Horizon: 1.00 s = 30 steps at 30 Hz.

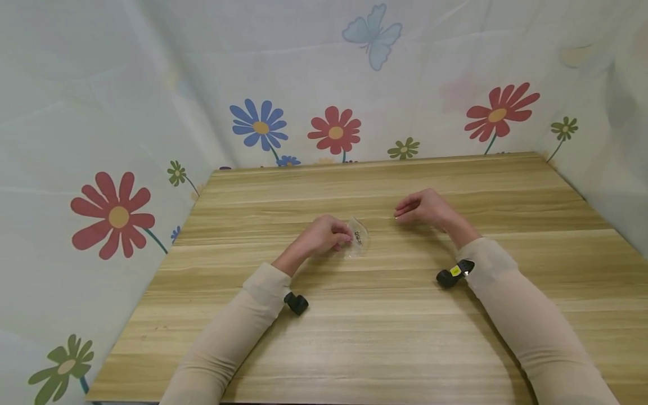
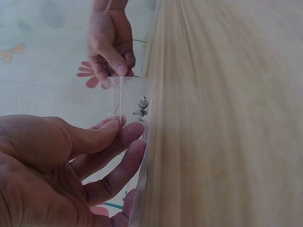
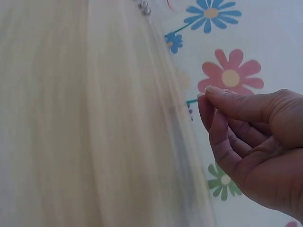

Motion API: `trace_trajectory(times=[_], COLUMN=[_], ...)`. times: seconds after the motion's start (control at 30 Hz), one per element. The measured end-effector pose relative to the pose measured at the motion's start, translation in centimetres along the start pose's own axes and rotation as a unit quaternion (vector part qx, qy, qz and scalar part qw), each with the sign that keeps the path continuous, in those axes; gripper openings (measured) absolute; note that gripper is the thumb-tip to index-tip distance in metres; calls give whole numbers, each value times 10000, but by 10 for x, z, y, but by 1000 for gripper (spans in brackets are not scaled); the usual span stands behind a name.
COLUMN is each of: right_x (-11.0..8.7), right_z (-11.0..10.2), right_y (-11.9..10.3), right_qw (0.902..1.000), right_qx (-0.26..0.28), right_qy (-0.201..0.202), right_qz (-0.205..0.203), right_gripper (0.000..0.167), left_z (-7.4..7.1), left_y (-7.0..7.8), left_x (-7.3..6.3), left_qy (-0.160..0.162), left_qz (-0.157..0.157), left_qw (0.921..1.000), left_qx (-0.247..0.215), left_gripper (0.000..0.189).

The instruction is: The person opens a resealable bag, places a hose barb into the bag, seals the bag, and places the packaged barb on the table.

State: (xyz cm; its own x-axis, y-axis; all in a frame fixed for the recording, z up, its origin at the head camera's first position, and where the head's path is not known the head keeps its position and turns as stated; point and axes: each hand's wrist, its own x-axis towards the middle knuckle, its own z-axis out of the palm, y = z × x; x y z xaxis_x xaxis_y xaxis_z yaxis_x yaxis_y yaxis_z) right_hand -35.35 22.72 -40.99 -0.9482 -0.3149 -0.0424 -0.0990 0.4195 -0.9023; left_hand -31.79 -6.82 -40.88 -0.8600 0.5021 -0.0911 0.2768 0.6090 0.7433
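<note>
My left hand (image 1: 326, 233) pinches a small clear plastic bag (image 2: 130, 87) between thumb and fingers, low over the wooden table. Inside the bag lie several small metal parts (image 2: 143, 103) that look like screws, showing as dark bits in the head view. To the right of the bag and apart from it is my right hand (image 1: 425, 208), above the table. Its thumb and index fingertips (image 3: 208, 90) come together, with the other fingers curled behind. A tiny pale spot shows at these fingertips in the head view; I cannot tell whether they hold something.
The wooden table (image 1: 354, 349) ends at the back and left against a pale cloth (image 1: 192, 67) printed with flowers and a butterfly. Small black cameras (image 1: 296, 304) are strapped at both wrists, over the cuffs of beige sleeves (image 1: 223, 337).
</note>
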Motion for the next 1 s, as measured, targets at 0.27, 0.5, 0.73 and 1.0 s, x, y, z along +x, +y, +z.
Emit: trace_trajectory(times=[0.27, 0.5, 0.73, 1.0], right_x=[-3, -2, -2, 0], right_z=[19, 39, 52, 61], right_y=[-26, -36, -40, -40], right_qw=[9995, 9979, 9968, 9970], right_qx=[-26, 348, 359, 184], right_qy=[-47, -152, -204, -371], right_qz=[-301, -532, -686, -657], right_gripper=[32, 31, 28, 31], left_z=[-1, -1, -1, -1], left_y=[2, 0, -1, -1], left_x=[0, 1, 1, 1], left_qy=[0, 10, 0, -7], left_qz=[-20, 41, 14, -1], left_qw=[10000, 9999, 9999, 10000], left_qx=[69, 140, 104, 92], left_gripper=[15, 15, 15, 15])
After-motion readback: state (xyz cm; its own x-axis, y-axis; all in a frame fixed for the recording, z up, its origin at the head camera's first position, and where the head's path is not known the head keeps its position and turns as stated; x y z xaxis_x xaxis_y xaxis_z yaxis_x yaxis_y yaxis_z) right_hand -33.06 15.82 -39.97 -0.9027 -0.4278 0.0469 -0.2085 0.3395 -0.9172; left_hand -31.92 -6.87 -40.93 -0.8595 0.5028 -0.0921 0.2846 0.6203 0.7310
